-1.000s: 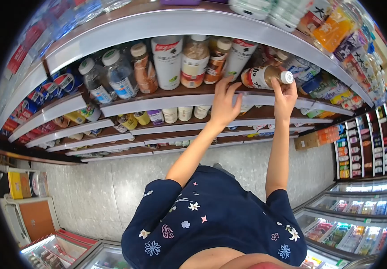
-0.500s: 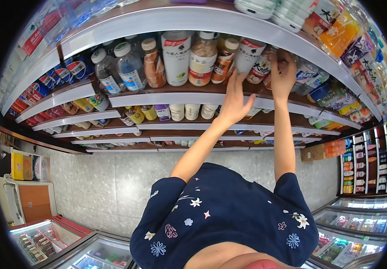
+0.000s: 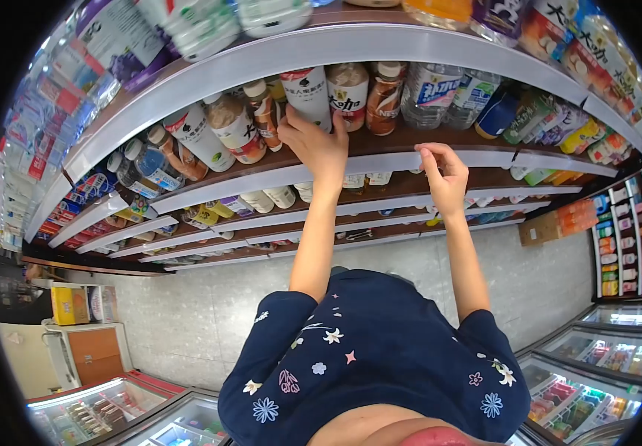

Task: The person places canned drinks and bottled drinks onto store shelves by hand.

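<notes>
My left hand (image 3: 317, 146) is at the lower part of a white bottle (image 3: 307, 91) with a red band, its fingers on the left side and its thumb on the right. A brown bottle (image 3: 263, 111) stands close to its fingers. Right of the white bottle are a clear-topped drink bottle (image 3: 348, 95) with a white and red label and a brown Nescafe bottle (image 3: 385, 97). My right hand (image 3: 447, 178) hangs in front of the shelf's edge strip, thumb and fingertips drawn together. No object shows in it.
Large clear bottles (image 3: 431, 95) stand farther right on the same shelf (image 3: 402, 139). An upper shelf strip (image 3: 261, 63) curves above the hands. More drink rows lie on lower shelves. A cardboard box (image 3: 540, 229) sits on the floor, with glass-topped freezers (image 3: 566, 401) behind me.
The view has shifted right along the shelf. My right hand has come away from the bottles to in front of the shelf edge. My left hand now spans the white bottle it was touching.
</notes>
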Motion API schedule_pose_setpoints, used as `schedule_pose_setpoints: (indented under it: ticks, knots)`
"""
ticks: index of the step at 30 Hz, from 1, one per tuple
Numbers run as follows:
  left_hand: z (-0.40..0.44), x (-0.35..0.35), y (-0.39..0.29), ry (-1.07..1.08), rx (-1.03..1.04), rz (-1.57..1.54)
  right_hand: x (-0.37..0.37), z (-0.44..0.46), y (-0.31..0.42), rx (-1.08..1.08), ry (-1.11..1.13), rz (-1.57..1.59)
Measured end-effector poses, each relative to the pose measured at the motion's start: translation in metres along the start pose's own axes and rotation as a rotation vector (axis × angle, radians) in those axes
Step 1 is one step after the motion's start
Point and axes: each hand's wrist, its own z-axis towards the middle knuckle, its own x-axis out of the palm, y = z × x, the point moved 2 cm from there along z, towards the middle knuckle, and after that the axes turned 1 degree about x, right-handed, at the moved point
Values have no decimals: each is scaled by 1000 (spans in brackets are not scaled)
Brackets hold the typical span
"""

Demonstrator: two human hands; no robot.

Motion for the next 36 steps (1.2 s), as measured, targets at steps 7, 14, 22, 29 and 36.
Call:
schedule_pose_setpoints:
  ticks: [7,14,22,29,36]
  knots:
    - [-7,24,10,-54,-115,78,-12,6,-21,41,131,-40]
    - [-14,0,-4,7,-104,4,14,44,-41,-38,190,-237]
    - [-26,-3,-13,241,-150,-311,59,76,-45,-118,70,-369]
    - [-26,-2,-20,258,-156,-395,13,28,-16,-239,122,-18]
    - [-35,28,-46,320,-230,-512,-38,-2,4,-223,212,191]
